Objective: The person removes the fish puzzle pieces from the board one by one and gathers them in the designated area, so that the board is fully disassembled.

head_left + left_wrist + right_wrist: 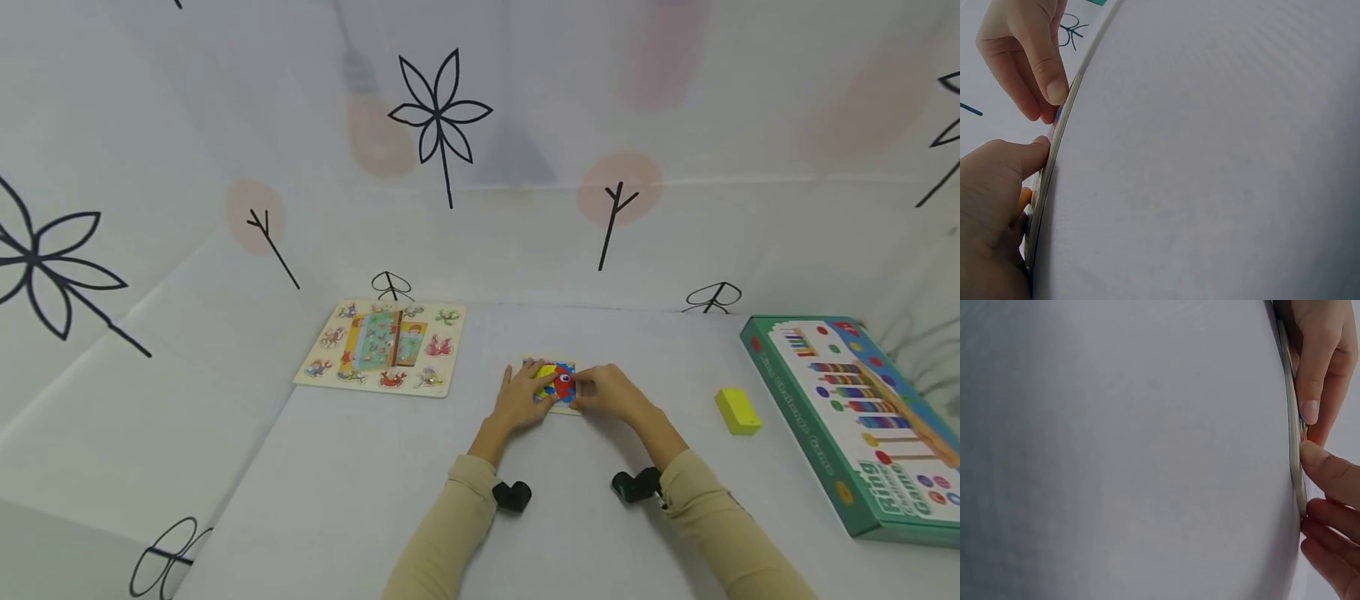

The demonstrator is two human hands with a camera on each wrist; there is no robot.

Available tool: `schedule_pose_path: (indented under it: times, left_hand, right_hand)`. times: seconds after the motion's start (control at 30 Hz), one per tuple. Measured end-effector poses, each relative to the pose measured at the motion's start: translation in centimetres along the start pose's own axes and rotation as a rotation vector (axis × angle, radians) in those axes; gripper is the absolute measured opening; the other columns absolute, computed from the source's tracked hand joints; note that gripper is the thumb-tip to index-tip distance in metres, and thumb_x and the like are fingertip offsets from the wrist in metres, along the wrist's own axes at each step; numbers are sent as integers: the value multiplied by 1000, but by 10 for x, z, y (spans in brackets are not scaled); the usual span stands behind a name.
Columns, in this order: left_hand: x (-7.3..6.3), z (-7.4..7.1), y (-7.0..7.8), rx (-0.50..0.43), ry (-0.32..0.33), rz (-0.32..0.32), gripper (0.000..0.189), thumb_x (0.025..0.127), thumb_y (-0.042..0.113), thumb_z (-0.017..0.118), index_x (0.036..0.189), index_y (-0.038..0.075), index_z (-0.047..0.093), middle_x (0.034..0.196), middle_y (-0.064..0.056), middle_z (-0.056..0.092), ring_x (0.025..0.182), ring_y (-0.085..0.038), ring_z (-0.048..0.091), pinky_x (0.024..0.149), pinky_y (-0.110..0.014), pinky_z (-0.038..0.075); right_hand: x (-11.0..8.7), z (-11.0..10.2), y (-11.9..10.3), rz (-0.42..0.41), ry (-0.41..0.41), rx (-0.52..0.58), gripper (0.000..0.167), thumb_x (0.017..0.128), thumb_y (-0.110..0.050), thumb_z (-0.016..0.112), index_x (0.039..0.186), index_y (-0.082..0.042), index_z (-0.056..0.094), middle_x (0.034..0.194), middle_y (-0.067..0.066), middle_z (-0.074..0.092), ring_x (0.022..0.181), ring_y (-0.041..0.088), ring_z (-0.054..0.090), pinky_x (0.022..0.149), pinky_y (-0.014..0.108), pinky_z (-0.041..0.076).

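Note:
A small, colourful wooden jigsaw puzzle [566, 409] lies on the white table, partly covered by both hands. It shows a red piece [564, 388] with a round eye, beside yellow and blue parts. My left hand [517, 400] rests across the puzzle's left side, fingers extended and thumb [1036, 153] at the near edge. At the right side, my right hand [611, 392] pinches the red piece by its edge between thumb [1317, 456] and fingers. The fingertips hide much of the contact, and both wrist views see the puzzle [1293, 425] nearly edge-on.
A wooden peg puzzle board [390, 350] with sea-animal pieces lies back left. Right of my hands sits a yellow block [738, 412]. A large green-edged game box [862, 425] lies at the far right. Behind the table hangs a patterned white cloth [510, 242].

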State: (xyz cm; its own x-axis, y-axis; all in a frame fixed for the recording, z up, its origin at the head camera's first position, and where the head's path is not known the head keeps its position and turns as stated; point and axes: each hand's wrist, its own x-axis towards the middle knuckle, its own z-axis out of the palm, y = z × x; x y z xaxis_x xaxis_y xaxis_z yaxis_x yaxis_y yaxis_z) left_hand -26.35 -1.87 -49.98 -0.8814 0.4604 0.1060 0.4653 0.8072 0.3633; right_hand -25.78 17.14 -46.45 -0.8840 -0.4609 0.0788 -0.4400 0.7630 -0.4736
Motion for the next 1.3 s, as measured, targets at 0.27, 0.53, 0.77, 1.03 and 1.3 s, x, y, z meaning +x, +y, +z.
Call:
schedule_pose_path:
  times: [0.27,0.53,0.77,1.03,1.3]
  left_hand:
    - [1,1,-2,5,0,6,45,93,37,51,135,21,53,148,-5,39,140,-25,27,113,-55,17]
    - [2,2,-2,16,-10,3,44,94,34,50,136,22,52,149,-4,37,141,-24,25,113,-54,15]
    - [0,0,-1,18,-26,1,43,95,32,49,137,21,51,150,-4,36,141,-24,24,113,-55,15]
    - [0,-1,-1,32,-30,7,43,96,32,48,138,22,51,150,-4,35,141,-25,24,113,-55,15]
    - [0,1,-2,20,-17,15,43,95,32,49,136,21,52,149,-4,37,141,-25,25,113,-55,16]
  right_hand:
    - [-1,-2,2,-54,6,-22,37,73,-17,79,98,10,69,95,21,69,92,37,65,82,47,52]
    - [-2,-2,2,-133,23,-65,31,75,-14,78,96,8,70,90,17,71,82,28,67,73,42,54]
    - [-3,2,5,-143,55,-26,27,74,-8,75,95,9,70,87,15,71,74,22,65,67,35,54]
    - [-1,-2,5,-74,-18,-6,34,77,-14,76,102,7,69,101,20,69,98,36,64,86,48,51]
    - [1,-1,5,-24,-6,9,35,76,-19,78,101,5,71,99,18,70,93,31,65,81,45,53]
